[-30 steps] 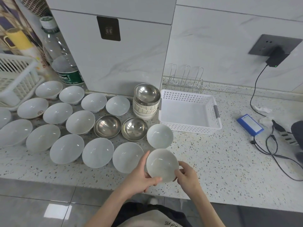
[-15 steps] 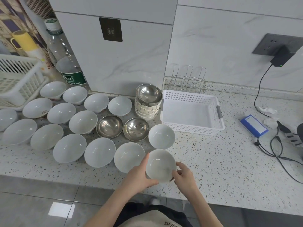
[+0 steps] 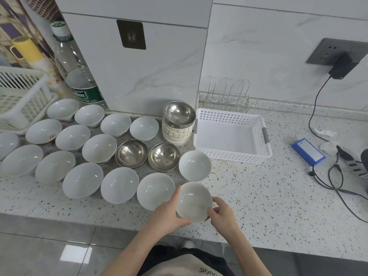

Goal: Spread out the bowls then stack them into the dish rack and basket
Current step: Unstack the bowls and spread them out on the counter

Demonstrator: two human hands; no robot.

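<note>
Both hands grip one round white ceramic bowl at the table's front edge: the left hand curls round its left rim, the right hand pinches its right rim, hiding its base. The white perforated plastic basket partly hides the wire dish rack behind it.

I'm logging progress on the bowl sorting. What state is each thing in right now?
White bowl: held by both hands at the counter's front edge.
Left hand: grips the bowl's left rim.
Right hand: grips its right rim.
Bowl stack: still stacked, steel bowl on top.
Two steel bowls: spread out, upright.
White basket: empty.
Wire dish rack: empty.
Charger: plugged in, light green.
</note>
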